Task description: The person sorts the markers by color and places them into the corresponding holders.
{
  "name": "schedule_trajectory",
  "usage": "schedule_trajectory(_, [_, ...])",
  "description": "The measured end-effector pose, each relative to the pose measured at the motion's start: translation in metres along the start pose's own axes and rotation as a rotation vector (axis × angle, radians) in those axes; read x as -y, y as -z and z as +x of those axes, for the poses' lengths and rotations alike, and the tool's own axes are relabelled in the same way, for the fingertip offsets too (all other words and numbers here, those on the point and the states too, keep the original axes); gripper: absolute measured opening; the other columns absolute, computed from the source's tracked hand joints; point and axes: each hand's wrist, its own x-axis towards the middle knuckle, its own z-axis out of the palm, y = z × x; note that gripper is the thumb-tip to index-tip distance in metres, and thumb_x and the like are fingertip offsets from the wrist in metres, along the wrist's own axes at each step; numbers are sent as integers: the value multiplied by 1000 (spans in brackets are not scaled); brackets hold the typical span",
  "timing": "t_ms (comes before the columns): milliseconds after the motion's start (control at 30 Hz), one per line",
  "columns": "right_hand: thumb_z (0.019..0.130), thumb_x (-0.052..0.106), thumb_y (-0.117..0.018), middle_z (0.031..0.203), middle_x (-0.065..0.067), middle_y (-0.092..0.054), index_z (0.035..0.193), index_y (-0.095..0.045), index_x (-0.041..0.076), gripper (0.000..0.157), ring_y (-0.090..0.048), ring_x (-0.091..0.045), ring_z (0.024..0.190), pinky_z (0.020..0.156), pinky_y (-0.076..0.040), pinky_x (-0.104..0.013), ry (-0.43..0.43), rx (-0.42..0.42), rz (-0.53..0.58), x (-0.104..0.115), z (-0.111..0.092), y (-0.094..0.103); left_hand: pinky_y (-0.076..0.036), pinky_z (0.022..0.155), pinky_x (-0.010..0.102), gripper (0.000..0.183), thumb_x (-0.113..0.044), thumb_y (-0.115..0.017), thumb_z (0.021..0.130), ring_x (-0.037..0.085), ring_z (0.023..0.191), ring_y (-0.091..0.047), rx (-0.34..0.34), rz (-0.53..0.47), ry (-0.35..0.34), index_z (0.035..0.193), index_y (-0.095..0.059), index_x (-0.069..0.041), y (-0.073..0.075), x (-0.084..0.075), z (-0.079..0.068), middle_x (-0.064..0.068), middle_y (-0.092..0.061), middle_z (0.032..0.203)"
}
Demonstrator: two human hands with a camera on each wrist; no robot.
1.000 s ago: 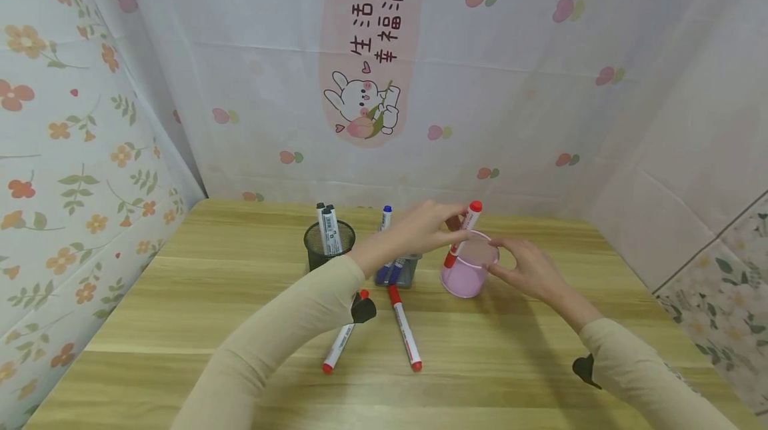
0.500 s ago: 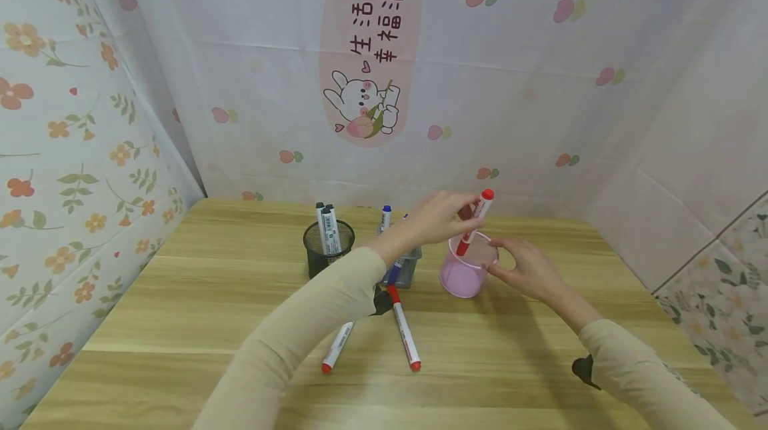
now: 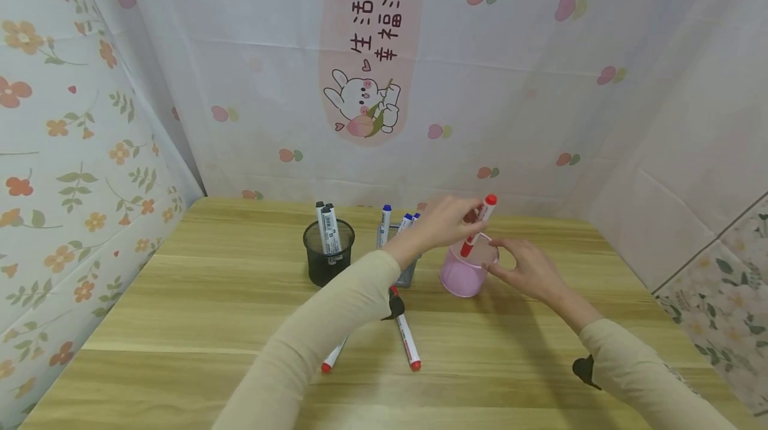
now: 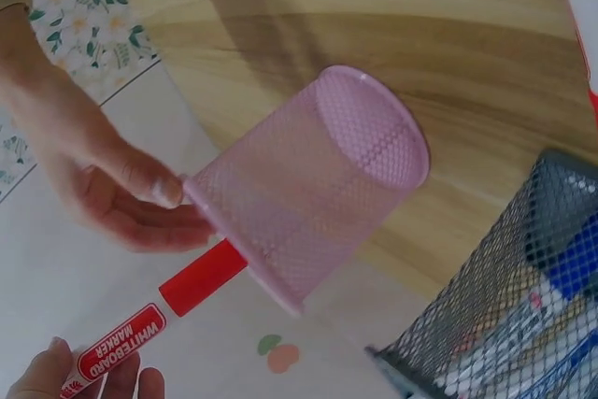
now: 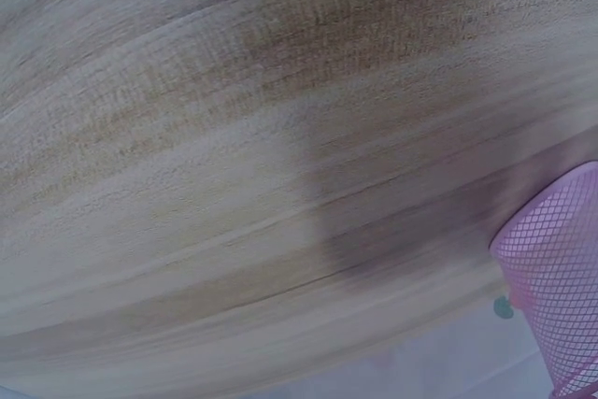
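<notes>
My left hand [image 3: 449, 222] pinches a red whiteboard marker [image 3: 488, 209] near its upper end. The marker slants, its red cap [image 4: 203, 277] down at the mouth of a pink mesh pen holder [image 3: 462, 278]. At the right side of the holder, my right hand [image 3: 531, 271] grips the rim between thumb and fingers. The pen holder stands upright on the table, and through its mesh in the left wrist view no other marker shows. Only part of the pink holder appears in the right wrist view, where the hand itself is out of sight.
Two red-capped markers, one [image 3: 408, 343] near the middle and one [image 3: 333, 358] to its left, lie on the wooden table [image 3: 510, 377], partly behind my left sleeve. A black mesh holder [image 3: 324, 273] has black-capped markers; a grey mesh holder [image 4: 486, 296] has blue-capped ones.
My left hand has carried the marker rightward, from the pink holder's left front side up to over its mouth, then slightly further right. The right hand stays at the rim.
</notes>
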Motion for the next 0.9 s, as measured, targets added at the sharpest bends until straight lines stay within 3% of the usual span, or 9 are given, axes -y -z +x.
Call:
schedule_trajectory(167, [77, 24, -68, 108, -19, -58, 109, -58, -1, 42, -51, -38, 99, 79, -39, -53, 7, -3, -6, 1, 0, 0, -41, 60, 10, 24, -29, -56, 87, 4, 77, -56, 38, -24, 51, 101, -58, -10, -7, 3, -3, -2, -63, 89])
schedule_trajectory(467, [77, 25, -68, 107, -19, -58, 108, -58, -1, 42, -51, -38, 99, 79, -39, -53, 5, -11, -6, 1, -1, 0, -41, 62, 11, 17, -25, -58, 86, 5, 76, -54, 93, -25, 74, 95, -57, -10, -21, 13, -9, -3, -61, 85])
schedule_trajectory(667, [77, 26, -67, 108, -19, -57, 109, -58, -1, 43, -50, -39, 100, 79, -39, -53, -5, -8, -1, 1, -1, -1, -41, 61, 11, 20, -23, -59, 85, 5, 76, -53, 158, -45, 117, 99, -56, -10, -32, 15, -13, -3, -59, 86])
schedule_trajectory(900, [78, 29, -66, 106, -18, -58, 108, -58, -1, 43, -51, -38, 98, 78, -40, -52, 7, -25, -5, 0, -1, -2, -40, 62, 14, 22, -29, -58, 86, 5, 76, -52, 202, 54, 135, 101, -58, -13, -37, 15, -18, -8, -57, 83])
